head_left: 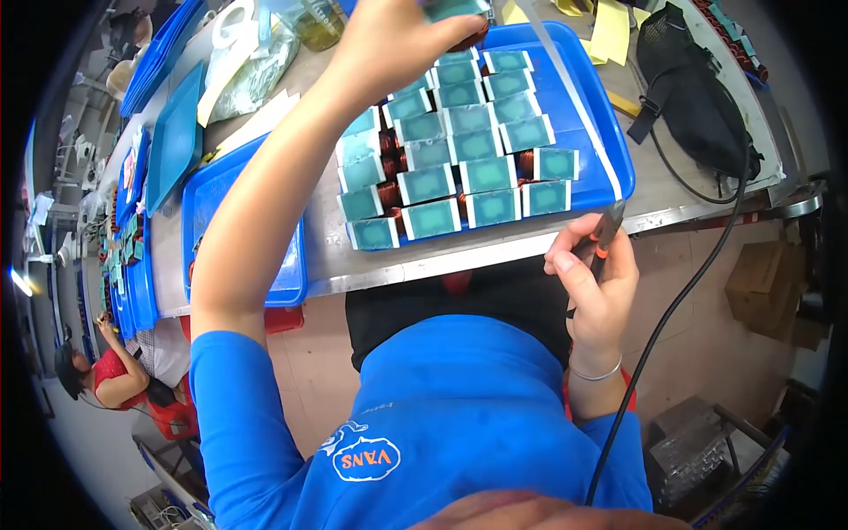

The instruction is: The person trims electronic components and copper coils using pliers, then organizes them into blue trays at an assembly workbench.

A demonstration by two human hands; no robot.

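My left hand (389,40) reaches over the far side of a blue tray (614,168). Its fingers are closed on a copper-wire coil (455,11) with a green face, partly cut off by the upper edge. Below that hand, rows of similar coils (428,185) fill much of the tray. They have green faces, white edges and reddish copper windings between them. At the tray's near right corner my right hand (596,274) grips a small hand tool (608,228) with a dark metal tip and black and orange handles, like pliers. Its lower part is hidden by the fingers.
A pale strip (574,88) crosses the tray's right side. Further right lie a black bag (693,97) and a black cable (698,283) hanging past the table edge. Another blue tray (287,274) sits under my left forearm. A seated person (119,375) works at far left.
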